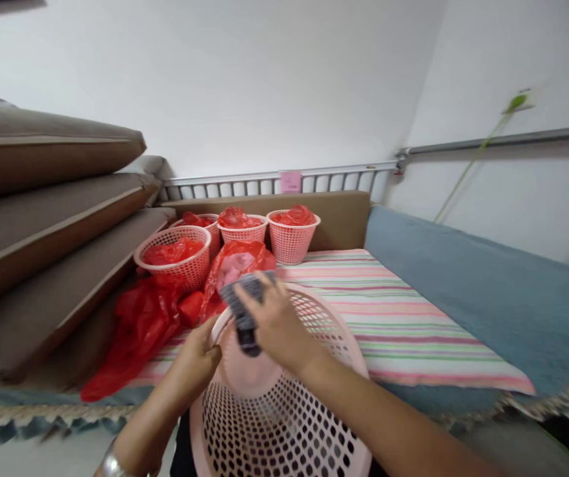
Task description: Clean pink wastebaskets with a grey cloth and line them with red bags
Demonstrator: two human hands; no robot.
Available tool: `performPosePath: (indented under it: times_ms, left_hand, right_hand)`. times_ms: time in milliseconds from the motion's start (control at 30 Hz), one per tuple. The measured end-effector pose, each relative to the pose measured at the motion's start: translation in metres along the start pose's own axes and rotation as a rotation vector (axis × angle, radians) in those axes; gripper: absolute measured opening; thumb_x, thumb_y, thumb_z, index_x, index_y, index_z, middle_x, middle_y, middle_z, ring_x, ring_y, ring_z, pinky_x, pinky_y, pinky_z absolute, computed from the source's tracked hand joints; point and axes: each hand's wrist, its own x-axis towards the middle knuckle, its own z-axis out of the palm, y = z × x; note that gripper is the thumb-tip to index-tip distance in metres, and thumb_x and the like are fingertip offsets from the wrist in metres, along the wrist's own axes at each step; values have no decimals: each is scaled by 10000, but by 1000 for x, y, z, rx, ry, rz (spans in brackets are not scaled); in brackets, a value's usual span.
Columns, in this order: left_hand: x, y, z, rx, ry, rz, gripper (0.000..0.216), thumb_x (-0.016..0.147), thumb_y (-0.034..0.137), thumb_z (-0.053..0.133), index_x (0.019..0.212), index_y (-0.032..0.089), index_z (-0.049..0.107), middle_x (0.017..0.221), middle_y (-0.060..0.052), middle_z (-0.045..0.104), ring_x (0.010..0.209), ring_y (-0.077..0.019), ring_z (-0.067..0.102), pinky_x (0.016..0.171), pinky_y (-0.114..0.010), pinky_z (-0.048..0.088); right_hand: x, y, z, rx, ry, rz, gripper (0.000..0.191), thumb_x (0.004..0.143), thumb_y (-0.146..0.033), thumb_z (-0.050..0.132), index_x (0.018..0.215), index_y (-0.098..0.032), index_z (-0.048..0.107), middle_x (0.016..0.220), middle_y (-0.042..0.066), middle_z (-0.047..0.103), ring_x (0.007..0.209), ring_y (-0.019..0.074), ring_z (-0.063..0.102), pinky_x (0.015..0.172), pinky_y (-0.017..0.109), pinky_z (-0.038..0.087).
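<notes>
A pink perforated plastic basket [284, 430] lies tilted toward me at the bottom centre. My left hand [197, 361] grips its rim on the left side. My right hand [277, 321] is over the basket's mouth, fingers closed on a dark grey cloth [243, 305] that hangs down inside the rim. The cloth is blurred by motion.
Several small pink baskets [291, 242] lined with red plastic bags stand at the back of a striped mat [393, 318]. Loose red bags [140, 324] lie to the left. Brown cushions [40, 218] stack at left, a blue blanket [487, 291] at right, a metal rail [274, 182] behind.
</notes>
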Motion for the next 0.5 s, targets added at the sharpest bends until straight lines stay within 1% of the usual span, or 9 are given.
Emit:
performPosePath:
  times_ms: [33, 67, 133, 200, 267, 300, 367, 433, 500]
  left_hand:
    - [0, -2, 3, 21, 18, 14, 567, 611, 137, 484, 1159, 84, 622, 1219, -128, 659, 1216, -300, 532, 1089, -431, 318]
    - [1, -3, 4, 39, 42, 15, 558, 610, 151, 487, 1146, 77, 626, 1213, -134, 661, 1224, -315, 523, 1089, -440, 317]
    - [2, -6, 4, 62, 79, -10, 545, 615, 183, 498, 1132, 66, 626, 1194, -145, 668, 1208, -332, 533, 1078, -445, 332]
    - [1, -7, 4, 68, 90, -31, 552, 625, 205, 506, 1149, 68, 613, 1194, -146, 667, 1179, -325, 556, 1069, -433, 348]
    - [-5, -9, 3, 56, 85, -60, 566, 628, 213, 519, 1170, 72, 599, 1209, -148, 660, 1169, -312, 566, 1060, -414, 363]
    - [-10, -11, 3, 48, 93, -84, 566, 633, 225, 528, 1175, 74, 595, 1219, -152, 653, 1176, -310, 562, 1061, -412, 363]
    - [-22, -16, 3, 37, 138, -145, 577, 638, 263, 547, 1181, 71, 585, 1241, -168, 637, 1201, -322, 541, 1070, -432, 347]
    - [-34, -20, 1, 25, 182, -197, 598, 640, 304, 552, 1186, 61, 576, 1253, -187, 625, 1214, -339, 525, 1077, -459, 329]
    - [-39, -19, -2, 1, 151, -223, 611, 629, 314, 562, 1183, 57, 580, 1238, -189, 634, 1186, -347, 546, 1062, -463, 348]
  right_hand:
    - [3, -11, 2, 3, -22, -88, 435, 837, -141, 507, 1267, -189, 560, 1283, 168, 522, 1310, 292, 327, 1078, 545, 249]
    - [7, -19, 5, 4, -41, -138, 407, 863, -176, 501, 1265, -200, 561, 1308, 158, 508, 1326, 279, 306, 1094, 537, 223]
    - [12, -24, 8, 16, -67, -161, 416, 883, -202, 493, 1297, -219, 531, 1347, 140, 482, 1343, 253, 282, 1112, 515, 194]
    - [11, -14, 8, 25, -61, -72, 486, 864, -180, 509, 1348, -221, 479, 1380, 144, 448, 1351, 248, 270, 1118, 504, 185]
    - [3, 6, 7, 10, -38, 89, 567, 820, -118, 519, 1374, -216, 451, 1387, 164, 433, 1344, 265, 283, 1111, 504, 201]
    - [-3, 17, 6, -9, -25, 185, 602, 795, -84, 514, 1379, -213, 445, 1374, 173, 442, 1327, 276, 311, 1099, 502, 231]
    - [-19, 38, 3, -50, -20, 353, 672, 747, -25, 486, 1391, -210, 430, 1313, 180, 492, 1247, 289, 411, 1040, 482, 334]
    - [-39, 51, 1, -72, -27, 438, 740, 705, 9, 458, 1409, -211, 401, 1241, 168, 537, 1142, 282, 495, 960, 443, 423]
    - [-58, 56, 0, -71, -3, 463, 796, 666, 28, 438, 1422, -214, 376, 1197, 147, 554, 1084, 268, 524, 928, 420, 454]
